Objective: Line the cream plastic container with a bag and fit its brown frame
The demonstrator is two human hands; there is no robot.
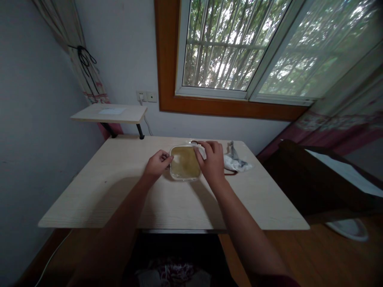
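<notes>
Container [186, 163], pale-rimmed with a yellowish face, sits just below the frame's centre, its left rim pinched by the left hand [158, 164], its upper right corner gripped by the right hand [213, 161], thumb in front. An uneven pull could tip it toward the weaker grip; a rightward slip could knock the crumpled plastic bag [236, 163], right of centre, across the table [263, 199].

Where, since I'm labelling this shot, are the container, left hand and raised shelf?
Container [185, 162], head view: middle of its yellowish face.
Left hand [156, 163], head view: back of the hand.
Raised shelf [131, 113], head view: bare part of its top.
</notes>
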